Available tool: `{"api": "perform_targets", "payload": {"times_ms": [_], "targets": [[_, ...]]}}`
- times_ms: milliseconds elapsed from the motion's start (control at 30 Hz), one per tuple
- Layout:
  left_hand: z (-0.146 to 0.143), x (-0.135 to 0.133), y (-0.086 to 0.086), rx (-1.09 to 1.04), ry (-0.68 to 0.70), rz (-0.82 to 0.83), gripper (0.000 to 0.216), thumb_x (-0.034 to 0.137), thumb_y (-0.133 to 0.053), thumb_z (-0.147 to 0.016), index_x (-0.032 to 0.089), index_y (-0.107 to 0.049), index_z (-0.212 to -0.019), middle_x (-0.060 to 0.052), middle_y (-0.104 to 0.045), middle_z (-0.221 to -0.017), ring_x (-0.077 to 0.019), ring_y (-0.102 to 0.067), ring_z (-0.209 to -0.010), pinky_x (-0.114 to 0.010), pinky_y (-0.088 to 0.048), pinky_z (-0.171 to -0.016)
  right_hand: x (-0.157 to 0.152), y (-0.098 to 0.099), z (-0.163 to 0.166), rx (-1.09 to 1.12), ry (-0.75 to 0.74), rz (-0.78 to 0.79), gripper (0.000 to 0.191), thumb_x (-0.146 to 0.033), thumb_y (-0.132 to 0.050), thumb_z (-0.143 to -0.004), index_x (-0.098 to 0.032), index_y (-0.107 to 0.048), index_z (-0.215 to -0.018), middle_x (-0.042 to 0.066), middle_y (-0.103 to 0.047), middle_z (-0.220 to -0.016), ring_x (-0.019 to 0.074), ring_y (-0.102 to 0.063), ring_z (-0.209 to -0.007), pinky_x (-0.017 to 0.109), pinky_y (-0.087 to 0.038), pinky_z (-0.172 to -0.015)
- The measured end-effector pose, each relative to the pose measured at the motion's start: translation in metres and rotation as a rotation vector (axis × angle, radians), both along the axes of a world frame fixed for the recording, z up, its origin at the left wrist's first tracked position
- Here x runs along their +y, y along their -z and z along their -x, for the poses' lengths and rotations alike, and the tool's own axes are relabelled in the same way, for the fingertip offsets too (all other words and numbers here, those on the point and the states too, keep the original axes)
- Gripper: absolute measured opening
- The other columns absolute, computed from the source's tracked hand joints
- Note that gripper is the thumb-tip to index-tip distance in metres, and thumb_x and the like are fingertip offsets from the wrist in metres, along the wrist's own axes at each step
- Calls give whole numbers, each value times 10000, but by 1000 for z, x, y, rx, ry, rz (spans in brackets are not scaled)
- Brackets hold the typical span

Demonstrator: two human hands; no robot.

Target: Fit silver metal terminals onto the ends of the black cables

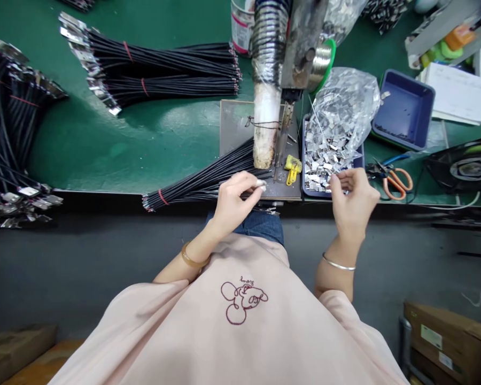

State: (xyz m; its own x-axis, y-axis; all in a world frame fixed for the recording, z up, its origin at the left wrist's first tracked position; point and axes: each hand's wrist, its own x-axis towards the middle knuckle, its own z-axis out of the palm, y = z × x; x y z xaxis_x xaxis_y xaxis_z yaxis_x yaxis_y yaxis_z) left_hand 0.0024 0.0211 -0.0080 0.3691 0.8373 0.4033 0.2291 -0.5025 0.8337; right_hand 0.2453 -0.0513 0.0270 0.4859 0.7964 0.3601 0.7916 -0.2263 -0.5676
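My left hand [235, 202] is closed in a pinch on the end of one black cable, at the near edge of the bench beside a banded bundle of black cables [202, 182]. My right hand [350, 200] is curled at the near rim of a blue tray [307, 184] heaped with small metal shells [324, 158]; its fingertips pinch something small that I cannot make out. Between the hands stands a soldering fixture with a pale wrapped tube [264, 125] on a grey plate [234, 125].
Finished cable bundles with metal ends lie at the back [160, 72] and far left [12, 133] of the green mat. A crumpled plastic bag [347, 101], an empty blue bin [404, 107], orange-handled scissors [396, 182] and a fan [468, 168] sit right. Cardboard boxes [449, 342] stand on the floor.
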Motion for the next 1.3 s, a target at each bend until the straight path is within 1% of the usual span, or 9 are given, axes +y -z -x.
{"api": "perform_targets", "payload": {"times_ms": [100, 233, 433, 533, 600, 700, 867, 1100, 1300], "targets": [[-8, 12, 6, 315, -92, -261, 141, 180, -599, -927, 136, -731, -904, -106, -689, -904, -234, -592, -882, -393, -498, -822, 19, 14, -15, -129, 1, 140, 98, -211, -668, -818, -223, -598, -751, 11, -667, -752, 174, -597, -678, 329, -464, -698], [-13, 15, 9, 441, -44, -285, 182, 168, -514, -955, 135, -683, -893, -131, -684, -914, -270, -574, -905, -404, -466, -836, 35, 23, -21, -138, -36, 164, 143, -174, -678, -778, -228, -591, -678, -10, -649, -716, 160, -550, -655, 314, -436, -676], [-1, 0, -3, 146, 92, -178, 117, 153, -544, -931, 150, -661, -936, -58, -684, -800, -173, -578, -737, -285, -464, -706, 24, 18, -14, -47, -44, -64, 128, -210, -660, -821, -226, -585, -718, -5, -635, -740, 141, -574, -667, 279, -498, -638], [2, -5, -6, 29, 162, -112, 120, 169, -579, -917, 142, -696, -917, -31, -681, -745, -102, -503, -575, -234, -409, -591, 12, 9, 3, 116, 19, -246, 116, -228, -673, -841, -224, -586, -764, 32, -684, -882, 126, -651, -700, 242, -519, -576], [1, -7, -7, -14, 154, -12, 123, 174, -586, -902, 135, -699, -874, -3, -640, -660, -75, -434, -504, -221, -363, -540, 3, 3, 21, 260, -21, -302, 148, -245, -704, -836, -218, -574, -772, 16, -686, -888, 101, -655, -616, 231, -525, -532], [0, -7, -5, -44, 175, 213, 113, 188, -589, -888, 130, -682, -861, 28, -569, -576, -71, -442, -494, -208, -348, -526, -6, 1, 51, 466, -178, -259, 163, -262, -710, -853, -215, -572, -778, -20, -686, -828, 100, -676, -605, 241, -585, -580], [-2, -3, -5, -101, 248, 456, 132, 245, -624, -885, 126, -665, -844, 16, -580, -623, -76, -501, -537, -196, -403, -548, -7, 13, 82, 454, -326, -199, 70, -260, -660, -899, -221, -685, -847, 33, -735, -978, 145, -719, -911, 275, -623, -755], [-5, -2, -11, -136, 264, 484, 155, 260, -671, -850, 117, -706, -803, -23, -675, -729, -90, -553, -628, -190, -459, -600, 1, 26, 84, 618, -387, -149, 52, -245, -679, -878, -225, -717, -849, 28, -734, -991, 129, -720, -892, 254, -623, -757], [-3, 0, -9, -61, 254, 417, 163, 256, -671, -850, 118, -747, -809, -51, -740, -772, -127, -624, -674, -201, -472, -609, 0, 24, 80, 590, -404, -112, 56, -241, -671, -877, -222, -712, -843, 31, -742, -994, 136, -720, -901, 266, -629, -758]]}}
